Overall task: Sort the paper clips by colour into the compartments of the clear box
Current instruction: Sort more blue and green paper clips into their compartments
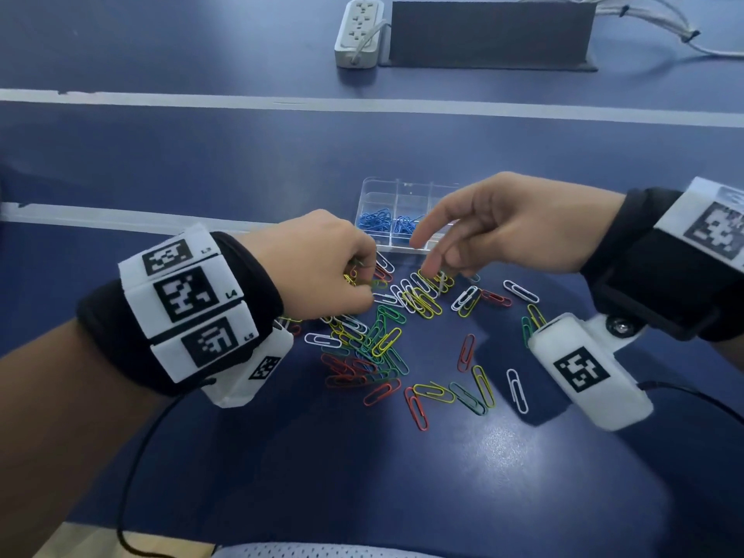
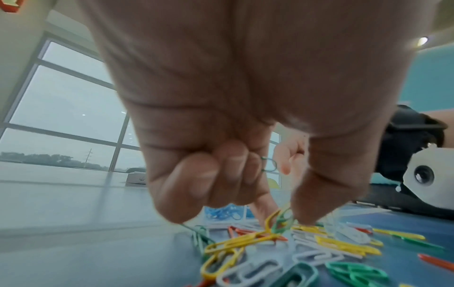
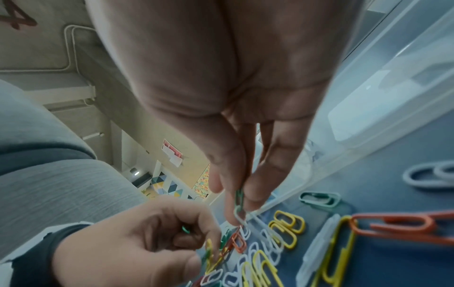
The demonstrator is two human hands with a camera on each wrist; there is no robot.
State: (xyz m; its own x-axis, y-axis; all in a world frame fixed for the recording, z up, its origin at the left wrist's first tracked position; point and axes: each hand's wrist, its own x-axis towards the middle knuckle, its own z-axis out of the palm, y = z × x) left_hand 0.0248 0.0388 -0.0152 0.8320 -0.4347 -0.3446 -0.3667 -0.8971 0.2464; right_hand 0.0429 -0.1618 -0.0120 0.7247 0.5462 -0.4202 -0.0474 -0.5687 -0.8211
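A loose pile of red, yellow, green and white paper clips lies on the blue table. Just behind it stands the clear box, with blue clips in two near compartments. My left hand is curled over the pile's far left; it keeps a green clip tucked in its curled fingers, and thumb and forefinger pinch another green clip. My right hand points down in front of the box. It pinches a green clip by the clear box wall.
A white power strip, a dark upright panel and white cables sit at the table's far side. Single clips are scattered to the right and front of the pile. A black cable runs from my left wrist.
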